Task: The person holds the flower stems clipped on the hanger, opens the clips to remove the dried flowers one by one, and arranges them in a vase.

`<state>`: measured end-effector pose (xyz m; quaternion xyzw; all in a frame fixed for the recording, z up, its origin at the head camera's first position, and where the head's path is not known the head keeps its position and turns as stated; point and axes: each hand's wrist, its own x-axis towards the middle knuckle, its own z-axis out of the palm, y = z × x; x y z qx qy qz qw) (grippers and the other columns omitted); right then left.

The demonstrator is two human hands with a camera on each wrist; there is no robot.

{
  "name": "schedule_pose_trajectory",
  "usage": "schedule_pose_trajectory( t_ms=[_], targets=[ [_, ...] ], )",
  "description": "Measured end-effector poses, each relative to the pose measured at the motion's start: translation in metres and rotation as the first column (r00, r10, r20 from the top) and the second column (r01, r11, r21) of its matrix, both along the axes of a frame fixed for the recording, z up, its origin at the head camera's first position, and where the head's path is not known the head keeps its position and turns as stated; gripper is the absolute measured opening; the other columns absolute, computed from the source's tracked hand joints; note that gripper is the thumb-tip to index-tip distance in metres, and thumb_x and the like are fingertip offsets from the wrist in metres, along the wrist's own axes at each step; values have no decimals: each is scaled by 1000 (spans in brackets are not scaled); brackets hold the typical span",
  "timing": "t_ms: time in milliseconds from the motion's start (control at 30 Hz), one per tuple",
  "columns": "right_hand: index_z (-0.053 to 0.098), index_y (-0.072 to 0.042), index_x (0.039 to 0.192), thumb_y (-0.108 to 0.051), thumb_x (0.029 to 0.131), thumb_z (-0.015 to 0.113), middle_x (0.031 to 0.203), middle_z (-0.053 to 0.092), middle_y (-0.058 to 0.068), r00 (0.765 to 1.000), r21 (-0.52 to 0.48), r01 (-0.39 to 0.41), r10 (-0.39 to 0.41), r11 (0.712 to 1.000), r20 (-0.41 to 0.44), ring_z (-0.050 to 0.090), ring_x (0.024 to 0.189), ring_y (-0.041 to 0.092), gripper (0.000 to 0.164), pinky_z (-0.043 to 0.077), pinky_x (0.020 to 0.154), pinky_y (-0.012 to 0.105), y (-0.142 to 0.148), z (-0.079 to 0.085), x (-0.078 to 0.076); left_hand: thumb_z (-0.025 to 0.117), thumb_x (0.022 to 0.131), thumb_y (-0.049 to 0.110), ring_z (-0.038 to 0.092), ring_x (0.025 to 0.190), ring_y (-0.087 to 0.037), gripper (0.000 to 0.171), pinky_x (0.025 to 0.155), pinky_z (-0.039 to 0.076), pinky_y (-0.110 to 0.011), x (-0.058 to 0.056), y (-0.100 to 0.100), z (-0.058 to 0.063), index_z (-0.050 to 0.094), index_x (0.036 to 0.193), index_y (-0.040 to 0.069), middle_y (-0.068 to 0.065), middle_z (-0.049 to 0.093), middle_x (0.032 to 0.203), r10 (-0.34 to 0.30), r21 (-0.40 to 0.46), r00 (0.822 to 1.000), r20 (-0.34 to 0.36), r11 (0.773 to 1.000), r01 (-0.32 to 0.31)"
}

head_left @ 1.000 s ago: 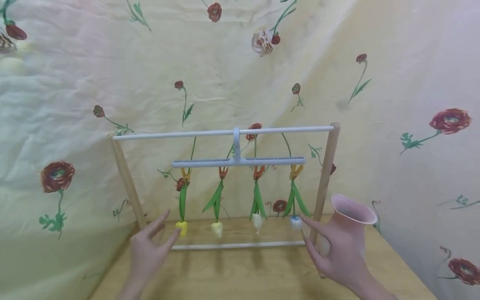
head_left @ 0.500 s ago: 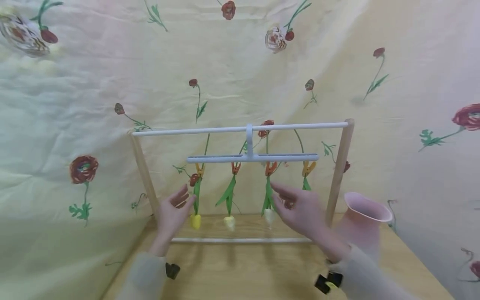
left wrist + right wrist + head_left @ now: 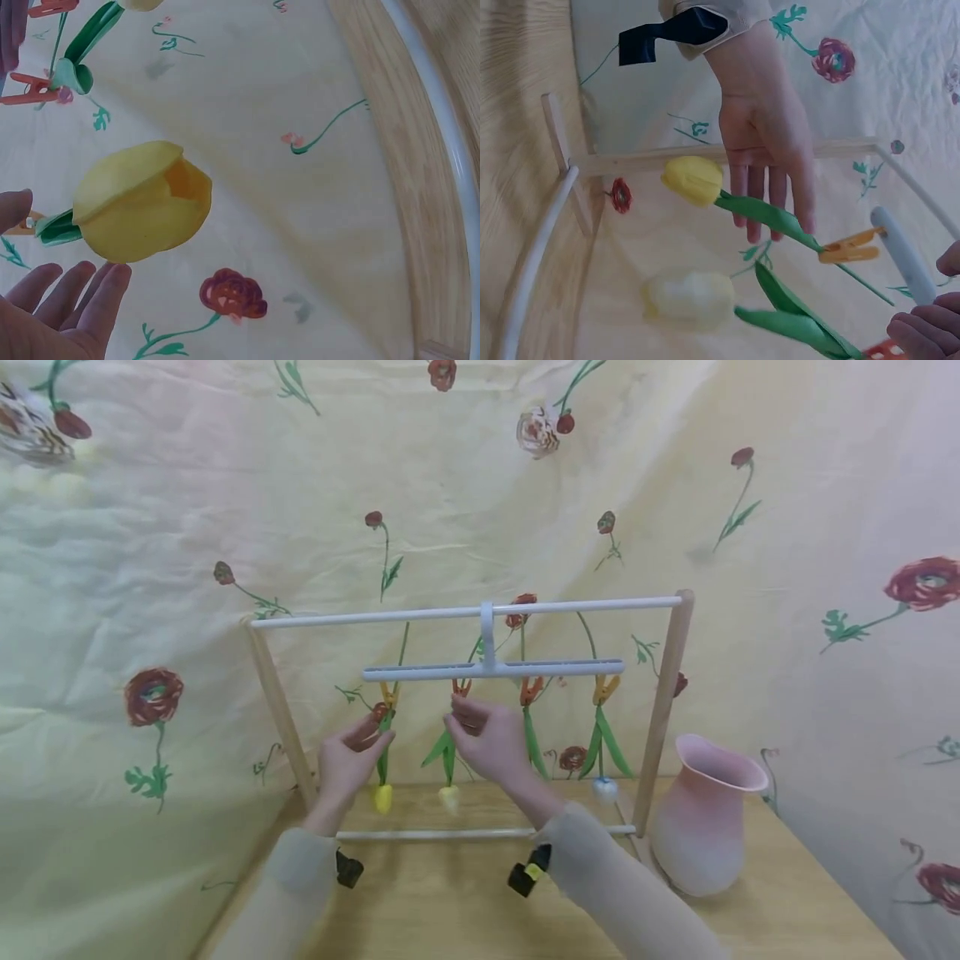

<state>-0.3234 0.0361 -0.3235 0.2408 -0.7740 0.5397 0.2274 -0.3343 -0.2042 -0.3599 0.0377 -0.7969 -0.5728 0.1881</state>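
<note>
The left arm and right arm reach forward. The left hand spreads its thumb from its fingers. The right hand has bent fingers.

Tulips: four, one bloom hidden. Clips: four, along lower edge of one hanger, two yellow-orange, two red-orange. Vase: one, near table's right edge. White rods: two. Wooden posts: two. Hands: two. Black wrist devices: two.

Head cam's looking forward and down at the rack and desk. Both wrist cams are sitting way closer and seeing things sideways; the right one's facing across toward the left hand, and they're both catching the yellow tulip.
</note>
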Motion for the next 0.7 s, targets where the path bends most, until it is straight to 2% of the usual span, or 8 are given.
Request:
schedule_pose_trajectory(
  t_ms=[133, 300, 400, 500, 600, 700],
  targets=[
    [73, -6, 133, -21, 101, 73, 125, 78, 13, 999, 54, -13, 11, 998, 40, 80, 106, 24, 36, 66, 86, 31, -24, -1, -12, 84, 93, 28, 73, 123, -33, 55, 102, 62, -41, -3, 3, -1, 66, 145, 20, -13, 72, 139, 18, -33, 1000, -5, 999, -18],
    [70, -8, 138, -22, 102, 72, 127, 78, 11, 994, 68, -49, 42, 996, 103, 80, 107, 23, 38, 66, 89, 35, -48, -3, -24, 83, 94, 23, 75, 116, -29, 50, 85, 62, -23, -1, 4, -4, 69, 141, 24, -13, 76, 131, 18, -40, 1000, -9, 999, -18],
    [70, -9, 138, -23, 101, 74, 130, 77, 11, 983, 3, -58, 57, 998, 173, 79, 109, 22, 40, 66, 91, 35, -64, -4, -29, 82, 94, 21, 78, 106, -22, 45, 77, 59, -17, 3, 3, -5, 72, 138, 18, -15, 78, 124, 12, -38, 1000, -21, 999, -13],
    [71, -10, 138, -23, 99, 77, 131, 77, 9, 970, -86, -21, 41, 996, 238, 79, 111, 20, 42, 66, 90, 33, -79, -5, -32, 81, 96, 19, 78, 92, -12, 39, 73, 59, -14, 5, 4, -4, 74, 133, 10, -17, 80, 118, -2, -49, 999, -51, 999, -1],
    [72, -10, 136, -23, 96, 81, 127, 78, 10, 964, -184, 29, 21, 983, 266, 79, 108, 20, 43, 66, 87, 32, -90, -6, -33, 79, 97, 17, 78, 85, -7, 33, 72, 61, -16, 5, 7, -2, 76, 127, 5, -19, 80, 115, -19, -49, 997, -75, 999, 15],
    [76, -11, 130, -24, 92, 86, 117, 81, 9, 962, -260, 82, -8, 962, 274, 80, 101, 19, 41, 67, 82, 31, -98, -7, -34, 79, 96, 18, 78, 84, -7, 32, 71, 63, -18, 6, 10, 1, 76, 124, 3, -20, 80, 114, -21, -46, 996, -85, 999, 17]
  ],
)
